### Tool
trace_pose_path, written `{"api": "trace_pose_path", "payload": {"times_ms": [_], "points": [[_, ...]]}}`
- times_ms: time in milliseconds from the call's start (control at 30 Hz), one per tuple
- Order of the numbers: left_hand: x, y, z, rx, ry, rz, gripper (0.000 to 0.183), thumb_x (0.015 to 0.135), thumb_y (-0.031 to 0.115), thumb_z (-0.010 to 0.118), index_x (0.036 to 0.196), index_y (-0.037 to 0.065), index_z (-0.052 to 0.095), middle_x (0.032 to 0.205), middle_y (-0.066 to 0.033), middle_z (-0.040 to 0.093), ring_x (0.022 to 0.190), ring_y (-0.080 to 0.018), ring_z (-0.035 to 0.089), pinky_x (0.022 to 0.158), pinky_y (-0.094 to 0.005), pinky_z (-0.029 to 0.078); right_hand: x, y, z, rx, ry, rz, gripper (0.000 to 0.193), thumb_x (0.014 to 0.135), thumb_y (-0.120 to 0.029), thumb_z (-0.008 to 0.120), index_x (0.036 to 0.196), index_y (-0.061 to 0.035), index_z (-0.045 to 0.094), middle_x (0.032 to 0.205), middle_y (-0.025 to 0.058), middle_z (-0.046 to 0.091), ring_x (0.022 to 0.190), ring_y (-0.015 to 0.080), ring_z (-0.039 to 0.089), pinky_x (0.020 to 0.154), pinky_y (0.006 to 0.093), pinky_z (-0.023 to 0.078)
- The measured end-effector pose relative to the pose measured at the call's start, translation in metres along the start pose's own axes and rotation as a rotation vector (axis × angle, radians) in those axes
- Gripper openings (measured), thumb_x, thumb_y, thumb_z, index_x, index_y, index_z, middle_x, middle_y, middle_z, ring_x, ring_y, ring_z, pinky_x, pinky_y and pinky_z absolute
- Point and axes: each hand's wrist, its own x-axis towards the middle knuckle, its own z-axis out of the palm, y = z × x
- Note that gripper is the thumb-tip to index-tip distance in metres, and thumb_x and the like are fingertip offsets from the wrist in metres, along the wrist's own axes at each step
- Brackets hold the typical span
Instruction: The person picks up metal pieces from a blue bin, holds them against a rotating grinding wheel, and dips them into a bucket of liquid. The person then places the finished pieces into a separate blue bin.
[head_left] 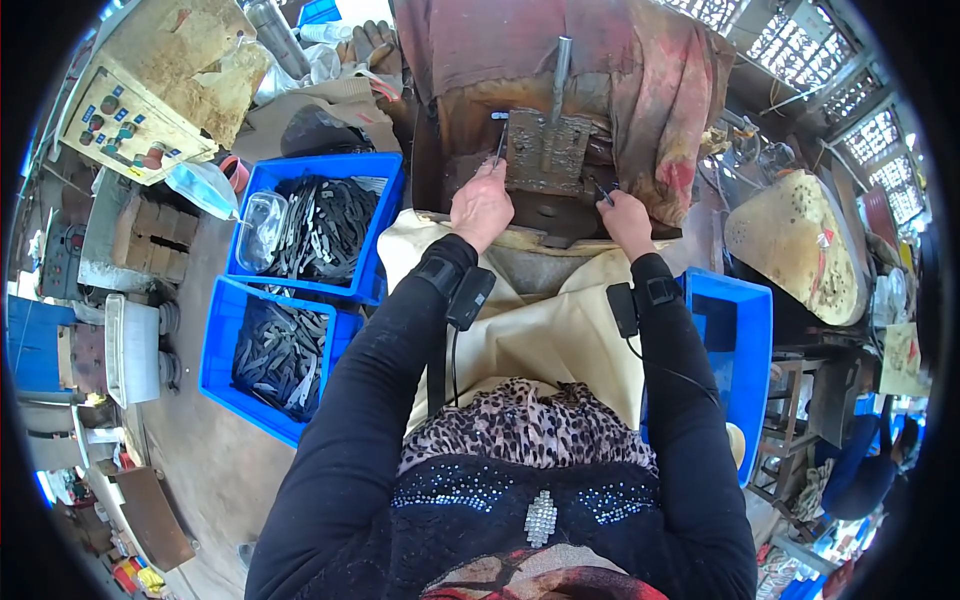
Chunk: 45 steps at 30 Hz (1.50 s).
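Observation:
At a rusty, brown machine housing, both my hands reach in from the front. My left hand is closed on a thin dark metal strip that points up and away, left of a pitted metal block. To the right of that block, my right hand is closed on a small dark piece, too small to make out fully. A metal rod rises from the block. Stained red cloth drapes over the housing's top and right side.
At left stand two blue bins with many dark curved metal pieces and a clear plastic tub. Another blue bin stands at right. A control box with knobs sits far left; a cream apron covers my lap.

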Motion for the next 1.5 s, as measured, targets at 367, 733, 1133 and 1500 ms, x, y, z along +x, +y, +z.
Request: {"api": "trace_pose_path", "payload": {"times_ms": [367, 733, 1133, 1500], "points": [[-0.002, -0.003, 0.001, 0.015, -0.054, 0.001, 0.040, 0.082, 0.013, 0.055, 0.119, -0.001, 0.060, 0.116, -0.0193, 0.063, 0.102, -0.0321, 0.063, 0.085, -0.0387, 0.052, -0.005, -0.035, -0.006, -0.187, 0.071, 0.246, 0.026, 0.089, -0.030, 0.058, 0.097, -0.0050, 0.063, 0.092, 0.0218, 0.068, 0.090, 0.0403, 0.065, 0.078, 0.0505, 0.052], [-0.002, -0.003, 0.003, -0.022, -0.028, 0.067, 0.038, 0.082, 0.014, 0.057, 0.117, -0.002, 0.061, 0.114, -0.0201, 0.063, 0.098, -0.0328, 0.064, 0.083, -0.0393, 0.053, -0.002, -0.040, -0.009, -0.192, 0.088, 0.338, 0.026, 0.090, -0.030, 0.057, 0.099, -0.0061, 0.063, 0.092, 0.0209, 0.068, 0.089, 0.0406, 0.065, 0.078, 0.0507, 0.052], [0.000, 0.001, -0.002, 0.008, -0.096, 0.020, 0.038, 0.084, 0.015, 0.055, 0.116, -0.004, 0.061, 0.117, -0.0215, 0.062, 0.101, -0.0326, 0.064, 0.085, -0.0382, 0.053, -0.001, -0.038, -0.009, -0.192, 0.080, 0.324, 0.026, 0.088, -0.030, 0.060, 0.099, -0.0062, 0.063, 0.091, 0.0197, 0.068, 0.089, 0.0395, 0.065, 0.078, 0.0495, 0.052], [-0.001, 0.000, 0.000, 0.107, -0.109, -0.022, 0.037, 0.082, 0.018, 0.057, 0.115, 0.002, 0.063, 0.108, -0.0185, 0.065, 0.094, -0.0352, 0.064, 0.080, -0.0416, 0.053, -0.008, -0.040, -0.009, -0.121, 0.058, 0.288, 0.021, 0.086, -0.023, 0.058, 0.094, -0.0063, 0.066, 0.092, 0.0178, 0.069, 0.089, 0.0357, 0.068, 0.077, 0.0462, 0.054]]}}
